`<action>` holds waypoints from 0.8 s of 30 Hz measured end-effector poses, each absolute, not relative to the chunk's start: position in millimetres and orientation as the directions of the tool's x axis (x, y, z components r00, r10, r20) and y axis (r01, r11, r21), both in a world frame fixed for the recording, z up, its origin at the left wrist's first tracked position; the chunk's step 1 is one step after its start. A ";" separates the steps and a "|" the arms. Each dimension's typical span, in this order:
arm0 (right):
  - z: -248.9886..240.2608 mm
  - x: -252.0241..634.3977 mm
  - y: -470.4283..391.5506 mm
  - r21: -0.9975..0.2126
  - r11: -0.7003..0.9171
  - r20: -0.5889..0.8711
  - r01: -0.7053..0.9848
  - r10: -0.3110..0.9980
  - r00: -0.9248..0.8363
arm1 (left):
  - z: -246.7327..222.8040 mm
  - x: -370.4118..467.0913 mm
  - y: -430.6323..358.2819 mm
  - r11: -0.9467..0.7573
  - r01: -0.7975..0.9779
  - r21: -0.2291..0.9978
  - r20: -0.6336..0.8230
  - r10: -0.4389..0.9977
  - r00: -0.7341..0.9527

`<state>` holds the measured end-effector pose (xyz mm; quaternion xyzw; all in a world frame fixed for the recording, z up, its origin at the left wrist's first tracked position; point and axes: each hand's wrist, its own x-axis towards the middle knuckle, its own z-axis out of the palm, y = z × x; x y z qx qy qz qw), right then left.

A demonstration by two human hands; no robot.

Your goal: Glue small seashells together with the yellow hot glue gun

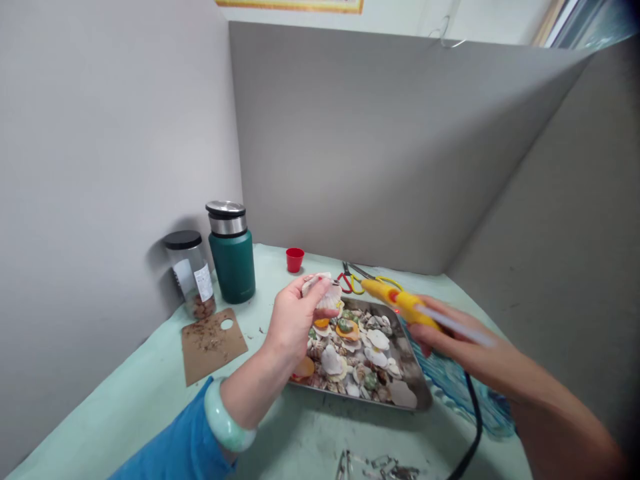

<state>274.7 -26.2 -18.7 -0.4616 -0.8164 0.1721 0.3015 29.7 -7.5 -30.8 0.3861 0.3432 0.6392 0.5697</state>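
My left hand is closed on a pale scallop shell, held above the left back corner of a metal tray. In the tray lie many mixed shells, white, orange, green and brown. Wrapped round a yellow glue gun, my right hand is over the tray's right side. The gun's nozzle points left toward the shell, apart from it. A whitish glue stick sticks out of its back end, blurred, and a black cord hangs below.
Behind the tray lie red-handled and yellow-handled scissors and a red cup. At left stand a green flask, a black-lidded jar and a brown board. A blue clear tray lies right; small metal clips lie in front. Grey panels surround the table.
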 end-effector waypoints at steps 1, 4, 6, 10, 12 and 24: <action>-17.6 277.8 -24.9 -0.610 0.521 0.379 0.597 0.854 -0.357 | -31.1 29.9 -7.9 -0.141 -0.425 0.894 0.125 0.990 -0.064; -20.7 275.2 -24.6 -0.728 0.552 0.460 0.407 0.833 -0.307 | -30.5 30.4 -10.0 -0.212 -0.303 0.929 0.189 0.977 -0.102; -24.1 267.1 -26.5 -0.766 0.550 0.471 0.332 0.832 -0.291 | -28.8 31.0 -12.4 -0.228 -0.206 0.951 0.207 0.971 -0.119; -24.3 255.4 -27.0 -0.673 0.484 0.437 0.559 0.870 -0.228 | -24.5 32.5 -17.5 -0.229 -0.033 0.973 0.222 0.965 -0.141; -22.8 253.5 -24.8 -0.556 0.431 0.370 0.711 0.894 -0.253 | -23.1 33.1 -19.4 -0.256 0.013 0.967 0.255 0.955 -0.153; -60.8 226.6 -23.2 -0.129 0.519 -0.077 0.845 0.844 -0.530 | -25.6 35.8 -20.3 -0.162 -0.184 0.970 0.161 0.987 -0.020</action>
